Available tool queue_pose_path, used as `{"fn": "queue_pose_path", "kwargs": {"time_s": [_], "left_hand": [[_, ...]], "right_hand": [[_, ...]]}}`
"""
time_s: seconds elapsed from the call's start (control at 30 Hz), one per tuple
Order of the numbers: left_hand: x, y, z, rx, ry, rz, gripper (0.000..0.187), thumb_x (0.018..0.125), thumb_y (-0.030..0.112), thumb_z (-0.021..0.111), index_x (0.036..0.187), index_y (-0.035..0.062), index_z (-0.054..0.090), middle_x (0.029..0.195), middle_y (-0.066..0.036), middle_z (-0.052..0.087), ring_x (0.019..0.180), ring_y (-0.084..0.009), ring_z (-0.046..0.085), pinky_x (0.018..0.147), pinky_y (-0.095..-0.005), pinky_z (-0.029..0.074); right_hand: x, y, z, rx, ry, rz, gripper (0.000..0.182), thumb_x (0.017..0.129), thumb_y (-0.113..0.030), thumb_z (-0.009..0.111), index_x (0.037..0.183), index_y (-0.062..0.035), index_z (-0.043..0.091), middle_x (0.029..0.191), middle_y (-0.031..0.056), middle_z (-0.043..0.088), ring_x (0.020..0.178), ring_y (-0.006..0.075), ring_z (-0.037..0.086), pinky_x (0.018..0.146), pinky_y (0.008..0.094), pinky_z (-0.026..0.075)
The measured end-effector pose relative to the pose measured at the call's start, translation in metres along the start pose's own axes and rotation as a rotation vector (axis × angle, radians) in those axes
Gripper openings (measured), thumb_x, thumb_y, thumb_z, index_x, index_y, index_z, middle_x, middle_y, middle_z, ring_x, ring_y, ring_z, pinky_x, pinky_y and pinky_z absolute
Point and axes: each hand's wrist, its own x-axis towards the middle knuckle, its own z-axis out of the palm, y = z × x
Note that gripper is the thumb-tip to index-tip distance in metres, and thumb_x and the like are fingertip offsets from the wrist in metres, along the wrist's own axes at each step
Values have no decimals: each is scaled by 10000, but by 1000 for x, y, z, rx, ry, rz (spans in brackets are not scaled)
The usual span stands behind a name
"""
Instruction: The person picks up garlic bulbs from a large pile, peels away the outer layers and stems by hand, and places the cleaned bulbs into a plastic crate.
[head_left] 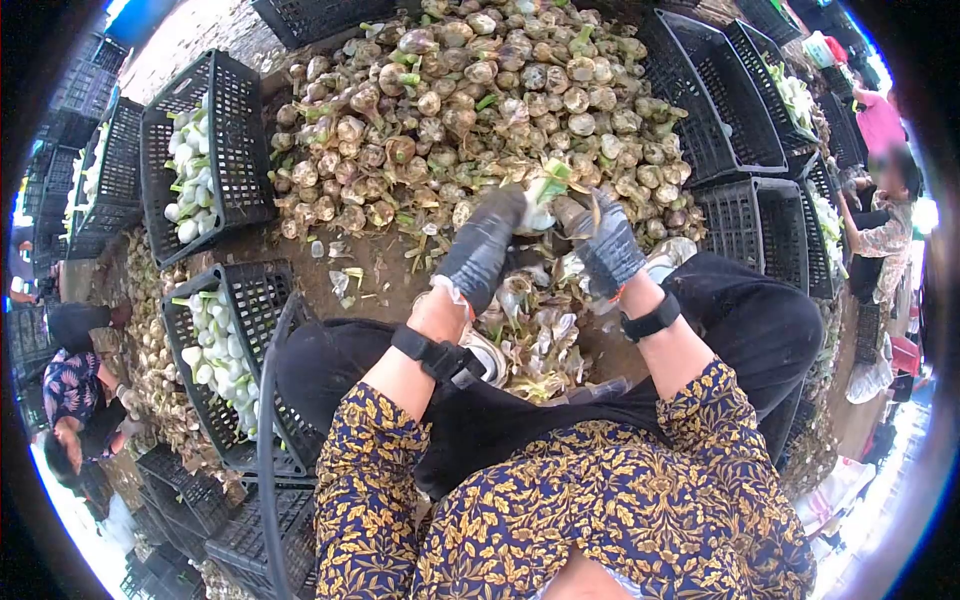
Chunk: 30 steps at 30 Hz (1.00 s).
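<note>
My left hand [482, 245], in a dark, dirty glove, is closed around a garlic bulb [541, 214] with a green and white stem, in front of my body. My right hand [603, 245], gloved too, has its fingers pressed together on a brownish strip of peel [596, 208] beside the bulb. Just beyond both hands rises a large heap of unpeeled bulbs [480, 100]. Loose peelings [540, 345] lie below the hands, between my shoes.
Black crates of white peeled bulbs stand at the left [225, 150] and nearer my knee [225, 400]. More crates [755, 225] line the right side. One person [75, 400] sits at the far left, another [885, 225] at the far right. A dark hose [268, 430] runs beside my left leg.
</note>
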Motion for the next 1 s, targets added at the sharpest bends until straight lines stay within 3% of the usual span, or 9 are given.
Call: {"fn": "queue_pose_path", "kwargs": {"time_s": [0.07,0.17,0.3,0.47,0.53,0.8,0.87,0.97,1.0], "left_hand": [[-4,2,5,157,37,72,413,836,307,546,1148,54,450,1028,-85,553,847,-180,581,682,-299,524],[-10,12,9,-219,-130,6,402,824,261,565,1140,39,453,1033,-102,552,879,-202,578,731,-322,523],[0,-1,-8,-412,-207,-139,421,825,309,553,1124,24,469,1002,-107,567,868,-203,583,706,-308,520],[-10,13,11,-292,-218,-85,458,813,342,567,1141,38,466,970,-83,578,781,-172,588,652,-261,509],[-11,10,10,264,-72,96,474,799,352,583,1145,50,467,972,-76,577,803,-167,586,667,-266,508],[-4,6,-5,-447,-255,-161,439,803,308,579,1117,22,469,1005,-107,575,807,-206,598,674,-298,524],[-6,9,-1,-418,-236,-139,439,810,316,570,1129,33,466,994,-100,576,808,-201,597,655,-293,523],[-8,8,8,89,40,-55,415,823,386,544,1077,63,492,923,-58,576,742,-147,595,575,-266,503],[-8,2,8,105,87,7,391,832,415,521,1017,71,522,881,-47,581,690,-127,586,542,-259,491]], "right_hand": [[-1,-9,-2,-277,23,-93,239,822,-192,523,935,15,557,761,55,595,640,129,541,571,282,438],[-2,-18,-4,531,-68,415,223,839,-201,503,966,-27,561,837,59,615,724,167,573,622,281,461],[-10,-25,-8,979,0,697,211,837,-254,497,905,-70,575,805,62,616,654,170,582,595,264,475],[-4,-21,-8,664,-22,576,164,824,-231,507,822,-84,577,680,52,597,579,176,581,544,291,457],[-8,-22,-11,675,3,616,165,831,-225,498,838,-80,577,713,56,597,605,178,582,557,299,464],[-15,2,-8,1232,50,650,206,864,-203,441,980,-79,557,807,65,602,669,183,581,597,314,491],[-8,-5,-9,1184,16,673,209,859,-187,441,953,-52,569,833,97,599,701,200,581,609,330,485],[-8,-17,-4,-345,-2,-230,215,818,-161,488,875,31,566,779,174,588,676,221,579,576,315,451],[-13,-23,7,-164,95,-103,213,818,-168,498,860,31,559,716,134,584,635,185,572,534,295,439]]}}
